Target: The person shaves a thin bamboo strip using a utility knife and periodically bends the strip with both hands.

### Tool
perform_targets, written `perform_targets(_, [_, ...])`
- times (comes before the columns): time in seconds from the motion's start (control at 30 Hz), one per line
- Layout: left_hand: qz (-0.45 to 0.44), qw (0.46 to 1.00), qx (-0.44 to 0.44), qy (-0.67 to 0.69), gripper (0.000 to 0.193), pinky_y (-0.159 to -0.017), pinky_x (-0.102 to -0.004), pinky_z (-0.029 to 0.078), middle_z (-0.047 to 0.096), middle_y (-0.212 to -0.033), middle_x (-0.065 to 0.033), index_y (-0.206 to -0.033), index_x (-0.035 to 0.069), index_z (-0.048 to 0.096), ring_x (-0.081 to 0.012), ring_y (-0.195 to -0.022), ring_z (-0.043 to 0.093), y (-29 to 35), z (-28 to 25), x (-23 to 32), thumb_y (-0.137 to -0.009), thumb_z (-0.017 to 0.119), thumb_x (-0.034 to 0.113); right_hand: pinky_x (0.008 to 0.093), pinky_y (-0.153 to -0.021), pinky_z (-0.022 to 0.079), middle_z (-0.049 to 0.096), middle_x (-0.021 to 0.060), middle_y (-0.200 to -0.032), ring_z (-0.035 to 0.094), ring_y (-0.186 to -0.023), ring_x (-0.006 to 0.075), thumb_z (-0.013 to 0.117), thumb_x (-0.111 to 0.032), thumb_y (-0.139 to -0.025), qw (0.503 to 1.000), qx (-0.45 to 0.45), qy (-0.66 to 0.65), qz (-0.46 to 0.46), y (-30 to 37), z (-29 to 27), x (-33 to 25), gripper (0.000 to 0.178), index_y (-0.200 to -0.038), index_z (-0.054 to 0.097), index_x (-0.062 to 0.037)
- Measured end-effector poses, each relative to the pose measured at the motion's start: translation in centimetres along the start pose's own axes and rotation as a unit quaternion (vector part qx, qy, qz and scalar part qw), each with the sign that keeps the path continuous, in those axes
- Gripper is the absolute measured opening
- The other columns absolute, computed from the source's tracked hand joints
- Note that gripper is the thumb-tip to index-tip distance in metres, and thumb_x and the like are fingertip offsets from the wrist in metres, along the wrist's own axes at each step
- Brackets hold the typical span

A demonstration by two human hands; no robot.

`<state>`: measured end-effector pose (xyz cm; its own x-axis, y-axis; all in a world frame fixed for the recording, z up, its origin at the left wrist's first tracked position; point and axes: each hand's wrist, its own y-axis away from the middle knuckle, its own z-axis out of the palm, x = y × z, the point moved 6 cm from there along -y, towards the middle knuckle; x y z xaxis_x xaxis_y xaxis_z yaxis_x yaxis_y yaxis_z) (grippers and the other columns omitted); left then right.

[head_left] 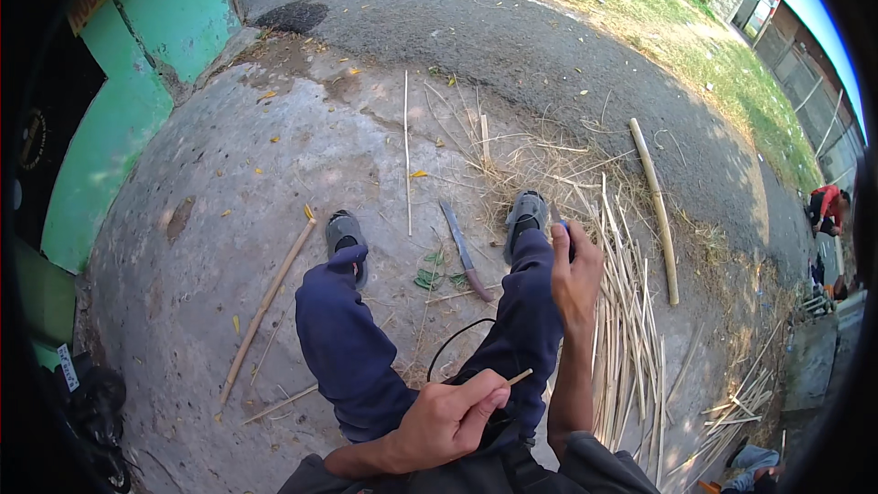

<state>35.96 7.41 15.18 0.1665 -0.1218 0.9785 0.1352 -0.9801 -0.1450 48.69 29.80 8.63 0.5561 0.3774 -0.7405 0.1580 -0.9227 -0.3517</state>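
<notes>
My left hand (450,418) is closed in front of my lap, pinching a thin bamboo stick (519,376) whose short end sticks out past the thumb; the rest of it is hidden. Over my right knee, my right hand (576,276) is closed round the dark blue handle of a small knife (565,228), with its narrow blade pointing away from me. A machete (457,244) with a brown handle lies on the concrete between my feet. Right of my right leg spreads a large pile of split bamboo strips (629,338).
Bamboo poles lie on both sides, one at left (267,311) and a thicker one at right (656,210). A long thin strip (407,154) and green leaves (428,276) are ahead. A green wall (119,119) borders the left. A person in red (826,208) is at far right.
</notes>
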Motion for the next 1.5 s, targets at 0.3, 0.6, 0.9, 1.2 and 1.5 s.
perform_targets(0.3, [-0.083,0.996,0.005,-0.024,0.020,-0.053,-0.0273,0.036,0.052,-0.066,-0.0046,-0.099,0.002,0.063,-0.0067,-0.055,0.044,-2.4,-3.1,-2.4,-0.111,0.052,0.014,0.0350,-0.051,0.034,0.045,0.0063,-0.063,0.048,-0.051,0.0203,0.066,-0.046,-0.101,0.955,-0.168,-0.208,-0.131,4.9,-1.6,-4.8,0.049,-0.078,0.054,-0.0051])
perform_targets(0.6, [-0.124,0.992,-0.020,0.032,0.011,-0.062,-0.0323,0.047,0.061,-0.075,-0.0077,-0.107,0.001,0.057,-0.0148,-0.063,0.059,-1.6,-1.7,-2.5,-0.111,0.050,0.010,0.0387,-0.051,0.041,0.054,0.0073,-0.064,0.055,-0.052,0.0293,0.080,-0.039,-0.089,0.929,-0.210,-0.156,-0.264,7.1,-1.9,-8.9,0.037,-0.082,0.061,-0.0078])
perform_targets(0.9, [-0.074,0.994,0.074,-0.021,0.011,-0.054,-0.0304,0.041,0.055,-0.070,-0.0053,-0.103,0.001,0.057,-0.0105,-0.057,0.052,-2.2,-2.2,-2.9,-0.110,0.052,0.009,0.0383,-0.050,0.041,0.057,0.0061,-0.064,0.057,-0.052,0.0284,0.083,-0.042,-0.087,0.948,-0.169,-0.095,-0.254,6.4,-0.4,-8.8,0.038,-0.082,0.062,-0.0101])
perform_targets(1.2, [-0.123,0.988,0.093,0.024,0.017,-0.052,-0.0280,0.033,0.047,-0.066,-0.0005,-0.099,0.003,0.057,-0.0049,-0.056,0.041,-2.6,-3.9,-3.2,-0.111,0.050,0.012,0.0408,-0.050,0.040,0.057,0.0089,-0.064,0.056,-0.051,0.0287,0.072,-0.036,-0.099,0.984,-0.065,-0.059,-0.152,2.8,1.6,-6.9,0.038,-0.080,0.057,-0.0072])
perform_targets(1.5, [-0.158,0.972,0.054,0.163,0.027,-0.054,-0.0226,0.032,0.049,-0.068,0.0021,-0.097,0.002,0.055,-0.0037,-0.061,0.039,-0.8,-5.2,-4.8,-0.115,0.045,0.018,0.0327,-0.055,0.033,0.048,0.0047,-0.070,0.043,-0.057,0.0159,0.051,-0.041,-0.110,0.963,-0.107,-0.241,-0.055,3.1,0.2,-2.8,0.045,-0.091,0.059,-0.0010])
